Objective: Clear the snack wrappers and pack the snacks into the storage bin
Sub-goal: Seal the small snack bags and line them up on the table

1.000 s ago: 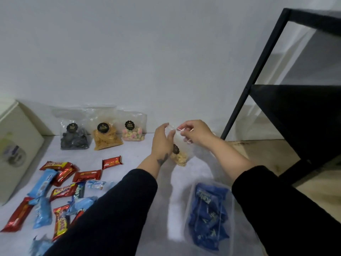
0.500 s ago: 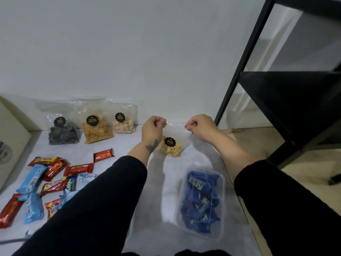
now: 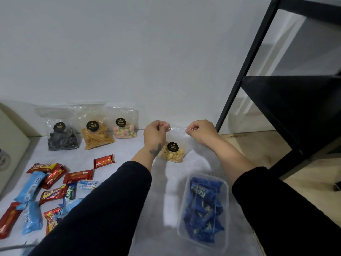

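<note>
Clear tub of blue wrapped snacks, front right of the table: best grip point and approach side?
Grip the clear tub by its rim, fingers spanning the two long sides, coming from above. It sits flat and open-topped, its long axis running roughly toward the wall, and the blue snacks fill the inside, so only the rim is free. Both hands are currently busy pinching the peanut bag.

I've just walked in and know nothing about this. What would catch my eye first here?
Two hands, the left hand and right hand, pinch the top corners of a clear bag of pale nuts in the middle. Near right, a clear tub of blue packets stands. Red and blue snack bars lie scattered at left.
</note>
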`<act>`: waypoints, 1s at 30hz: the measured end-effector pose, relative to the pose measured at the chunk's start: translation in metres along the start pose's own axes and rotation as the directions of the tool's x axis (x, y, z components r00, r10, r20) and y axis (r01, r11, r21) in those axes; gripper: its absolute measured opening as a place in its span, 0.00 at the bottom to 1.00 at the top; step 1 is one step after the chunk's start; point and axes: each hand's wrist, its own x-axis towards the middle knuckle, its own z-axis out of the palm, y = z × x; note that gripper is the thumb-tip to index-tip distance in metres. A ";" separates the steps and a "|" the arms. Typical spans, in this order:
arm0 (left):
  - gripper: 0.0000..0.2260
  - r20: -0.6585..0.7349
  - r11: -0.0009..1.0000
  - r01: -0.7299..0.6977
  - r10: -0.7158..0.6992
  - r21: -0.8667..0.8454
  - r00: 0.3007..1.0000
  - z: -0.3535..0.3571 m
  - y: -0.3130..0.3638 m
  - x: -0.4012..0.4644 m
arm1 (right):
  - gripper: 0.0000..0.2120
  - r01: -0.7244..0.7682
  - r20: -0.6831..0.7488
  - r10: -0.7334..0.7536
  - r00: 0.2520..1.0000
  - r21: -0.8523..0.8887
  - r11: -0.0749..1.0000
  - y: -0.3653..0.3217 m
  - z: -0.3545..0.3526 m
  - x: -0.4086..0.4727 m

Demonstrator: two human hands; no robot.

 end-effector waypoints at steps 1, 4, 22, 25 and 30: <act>0.05 0.000 1.000 0.005 -0.005 -0.002 1.000 0.000 0.000 0.001 | 0.06 -0.001 0.006 0.001 1.000 0.012 1.000 0.000 0.000 0.000; 0.05 0.007 1.000 0.003 -0.003 -0.006 1.000 -0.002 0.000 0.002 | 0.06 0.002 0.028 -0.004 1.000 0.083 0.997 -0.003 0.000 0.001; 0.05 -0.020 1.000 0.001 -0.002 -0.027 1.000 -0.002 -0.003 -0.003 | 0.05 0.017 0.025 -0.022 0.999 0.164 0.986 -0.015 0.018 0.005; 0.05 -0.008 0.999 0.008 -0.008 -0.033 1.000 -0.002 -0.003 -0.005 | 0.05 0.031 0.024 -0.036 0.999 0.179 0.983 -0.018 0.020 0.003; 0.06 0.001 0.998 0.035 -0.035 -0.042 0.999 -0.005 -0.005 -0.008 | 0.07 0.014 -0.009 -0.013 1.000 0.100 0.995 -0.023 0.029 0.004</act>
